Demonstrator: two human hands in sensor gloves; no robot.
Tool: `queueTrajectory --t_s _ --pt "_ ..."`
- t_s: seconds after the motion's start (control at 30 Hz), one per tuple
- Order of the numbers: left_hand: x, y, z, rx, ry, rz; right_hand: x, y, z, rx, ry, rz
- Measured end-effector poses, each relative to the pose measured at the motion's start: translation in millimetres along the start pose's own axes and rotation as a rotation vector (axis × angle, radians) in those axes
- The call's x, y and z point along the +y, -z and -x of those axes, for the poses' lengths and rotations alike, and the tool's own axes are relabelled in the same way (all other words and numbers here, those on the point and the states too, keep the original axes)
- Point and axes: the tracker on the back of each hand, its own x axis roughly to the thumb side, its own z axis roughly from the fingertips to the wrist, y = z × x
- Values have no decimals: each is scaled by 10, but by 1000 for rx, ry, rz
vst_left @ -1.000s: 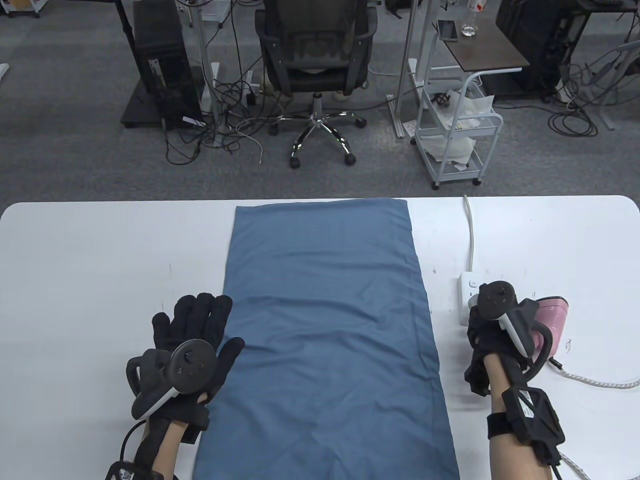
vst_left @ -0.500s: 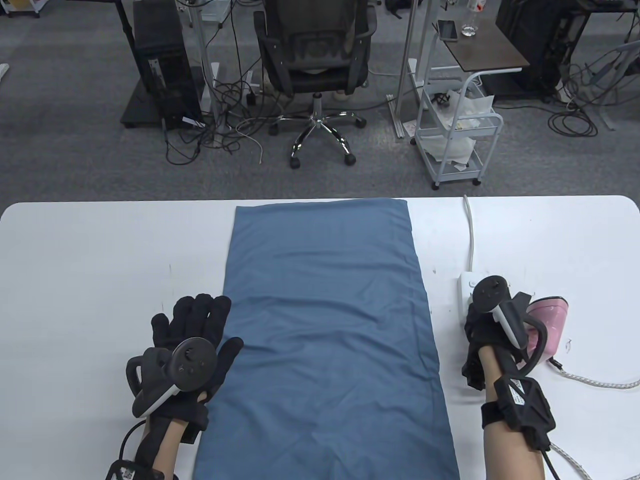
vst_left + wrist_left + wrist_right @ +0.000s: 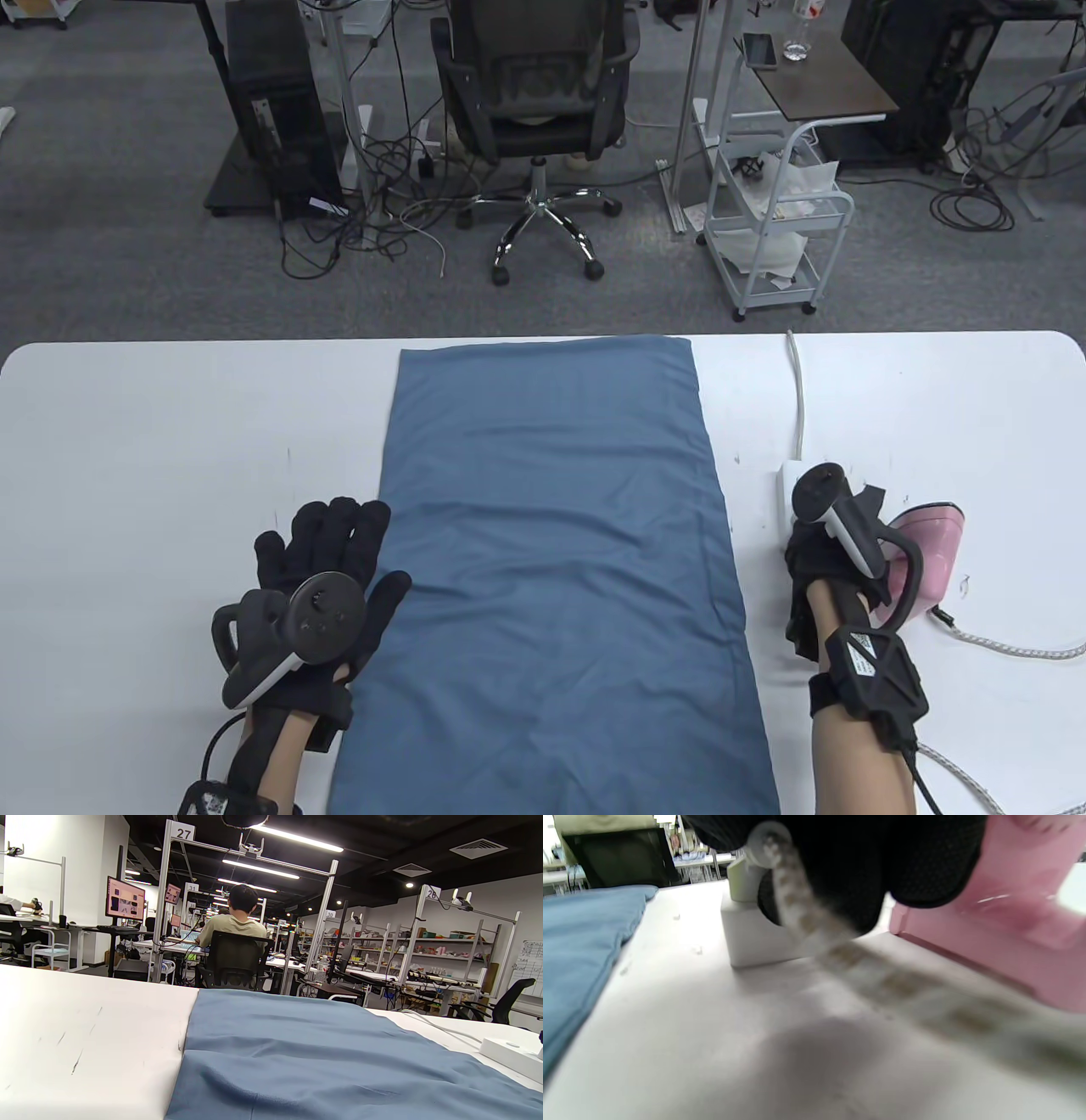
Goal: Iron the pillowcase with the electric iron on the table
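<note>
Your right hand is at the iron; the pillowcase lies spread and waiting.

Nearest you, your left hand (image 3: 327, 564) lies flat, fingers spread and released, on the white table (image 3: 153, 441), its thumb just over the near-left edge of the long blue cotton pillowcase (image 3: 551, 543). Your right hand (image 3: 827, 564) is beside the pink plastic electric iron (image 3: 929, 552), at the pillowcase's right; whether it has actually grasped the iron I cannot tell, as the tracker covers the fingers. The iron's braided cord (image 3: 1018, 649) trails right, and a white power strip (image 3: 751, 929) sits just beyond your hand. I judge ironing hasn't begun: next, take a firm hold of the iron, lift it clear of cord and strip, and set it onto the cloth while your left hand pins the fabric.
</note>
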Motion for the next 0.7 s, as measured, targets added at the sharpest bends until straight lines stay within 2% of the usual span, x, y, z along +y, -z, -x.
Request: queueTrajectory --t_s 0.2,0.3,0.37,0.43,0.53,0.7 --pt "-9 0 0 2 -1 6 5 0 12 12 -4 -52" --pt "-8 2 4 2 -2 3 -9 -45 -94 15 -150 -54" --pt "-10 1 10 4 -5 1 -50 -70 -189 -9 -260 27" --pt "-12 -1 13 7 -7 3 -80 -60 -267 -50 -237 56" --pt "-7 -1 18 10 -6 7 -74 17 -352 -94 -147 -16" --pt "-5 3 39 15 -5 2 26 179 -414 -103 -142 -89"
